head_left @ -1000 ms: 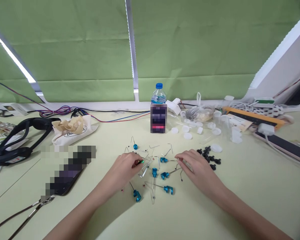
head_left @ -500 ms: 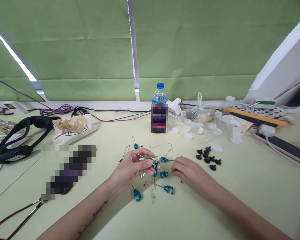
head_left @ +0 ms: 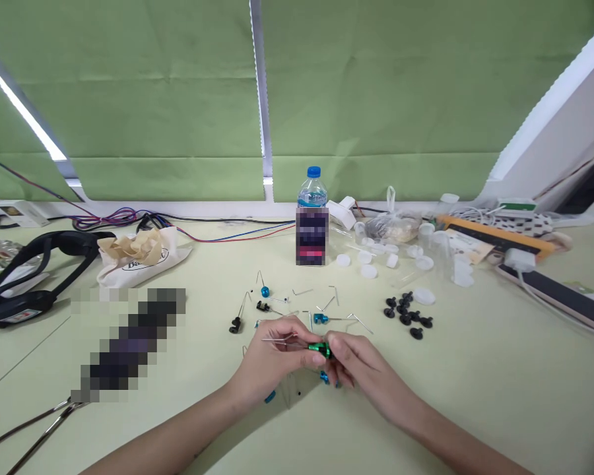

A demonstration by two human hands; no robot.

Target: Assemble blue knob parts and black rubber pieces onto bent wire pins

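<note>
In the head view the left hand [head_left: 272,361] and right hand [head_left: 363,366] meet just above the near middle of the table [head_left: 475,382]. The left thumb and fingers are closed narrowly on a small green piece [head_left: 321,348] whose thin wire [head_left: 277,339] sticks out to the left, and the right fingertips pinch its right end. This looks like a fitting step on that piece, and further handling calls for a steady, fine pinch; just beyond lie loose blue pieces [head_left: 319,318], with black knobs [head_left: 406,313] to the right and a water bottle [head_left: 312,191] far back.

Water btl [head_left: 312,193], black caps [head_left: 406,313], cloth bag [head_left: 146,261]
</note>
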